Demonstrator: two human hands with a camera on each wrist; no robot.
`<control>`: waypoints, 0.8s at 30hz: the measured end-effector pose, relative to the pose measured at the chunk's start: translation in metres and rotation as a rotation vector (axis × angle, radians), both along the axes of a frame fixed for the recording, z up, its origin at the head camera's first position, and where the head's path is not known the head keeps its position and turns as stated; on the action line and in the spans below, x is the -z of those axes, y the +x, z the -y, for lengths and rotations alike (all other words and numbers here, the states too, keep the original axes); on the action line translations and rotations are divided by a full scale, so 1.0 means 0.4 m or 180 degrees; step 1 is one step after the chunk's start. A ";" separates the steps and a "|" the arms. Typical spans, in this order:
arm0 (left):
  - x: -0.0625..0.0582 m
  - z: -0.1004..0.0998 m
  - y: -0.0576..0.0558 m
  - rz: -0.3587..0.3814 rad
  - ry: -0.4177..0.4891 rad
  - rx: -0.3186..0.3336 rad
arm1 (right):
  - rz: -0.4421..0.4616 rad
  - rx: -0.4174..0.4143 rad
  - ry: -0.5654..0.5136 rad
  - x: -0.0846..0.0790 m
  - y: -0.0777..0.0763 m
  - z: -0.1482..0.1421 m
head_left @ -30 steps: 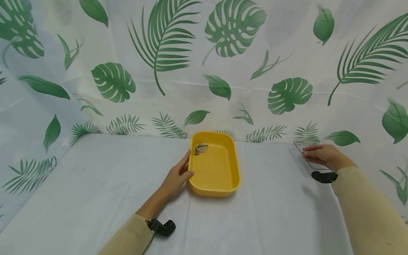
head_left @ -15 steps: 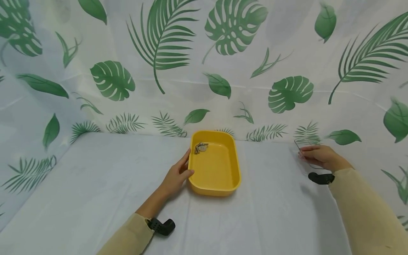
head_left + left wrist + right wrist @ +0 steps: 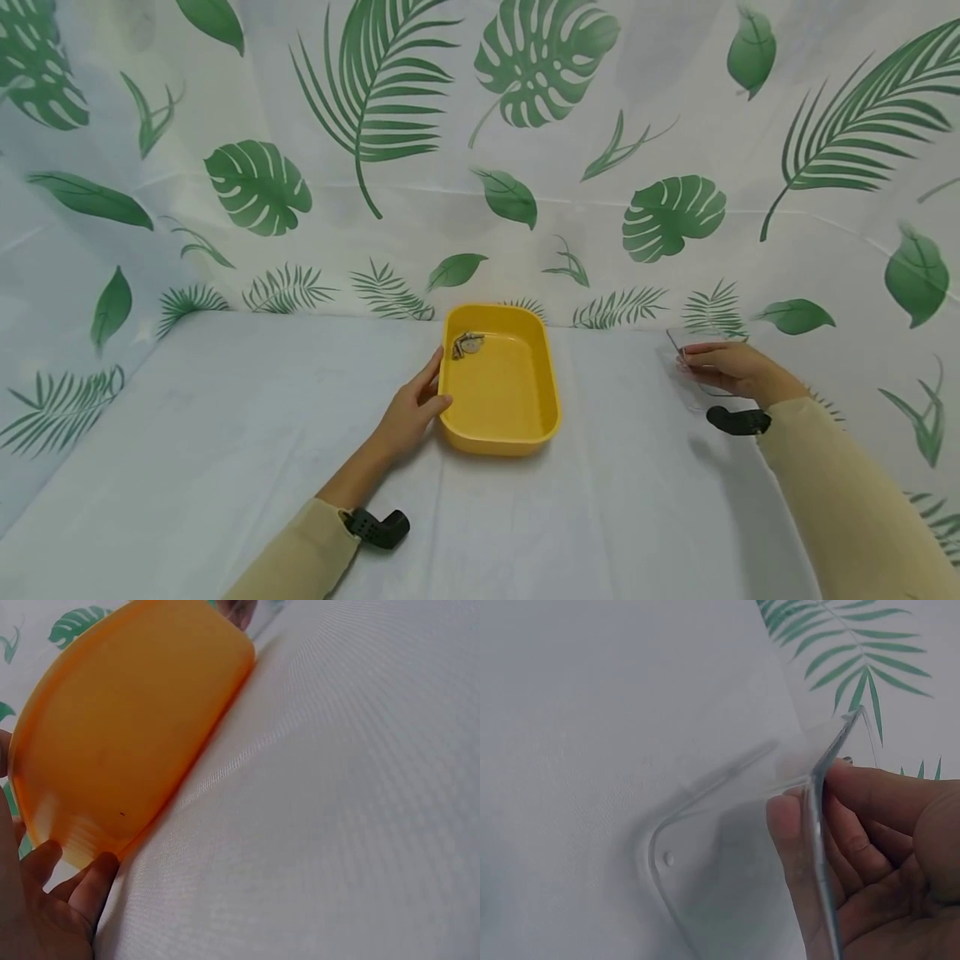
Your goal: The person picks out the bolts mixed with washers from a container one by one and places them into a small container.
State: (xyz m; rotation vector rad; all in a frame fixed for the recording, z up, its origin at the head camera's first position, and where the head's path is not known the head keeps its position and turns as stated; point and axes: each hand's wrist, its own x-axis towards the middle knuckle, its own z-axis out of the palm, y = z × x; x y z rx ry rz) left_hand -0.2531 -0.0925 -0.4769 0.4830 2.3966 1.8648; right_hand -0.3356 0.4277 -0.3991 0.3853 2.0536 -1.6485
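Note:
A yellow plastic tray (image 3: 498, 387) with rounded corners stands on the white cloth in the head view. My left hand (image 3: 411, 410) grips its left wall, thumb at the rim and the other fingers against the outside; the left wrist view shows these fingertips (image 3: 103, 864) low on the wall. Small metal pieces (image 3: 467, 344), among them a round disc, lie in the tray's far left corner. At the right, my right hand (image 3: 738, 371) pinches the edge of a clear plastic container (image 3: 739, 862). It tilts close over the cloth, and a small round bump shows on it.
White cloth (image 3: 262, 433) covers the work surface. A leaf-printed curtain (image 3: 420, 208) rises behind it and along both sides. Each wrist carries a black camera mount, the left one (image 3: 381, 528) near the cloth and the right one (image 3: 738, 421) below the hand.
My right hand has moved a little left with the clear container. My left hand keeps its grip on the yellow tray, and the head view has shifted slightly.

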 end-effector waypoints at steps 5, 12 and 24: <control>-0.002 -0.001 0.001 0.0018 0.0016 0.0006 | 0.0166 0.0050 -0.0170 -0.008 0.005 0.029; -0.003 -0.001 0.002 0.0020 -0.0027 -0.0011 | 0.0327 0.0074 -0.0326 -0.007 0.013 0.070; -0.002 -0.002 0.001 0.0026 -0.0017 -0.0048 | 0.0064 0.0005 -0.0033 -0.034 -0.001 0.111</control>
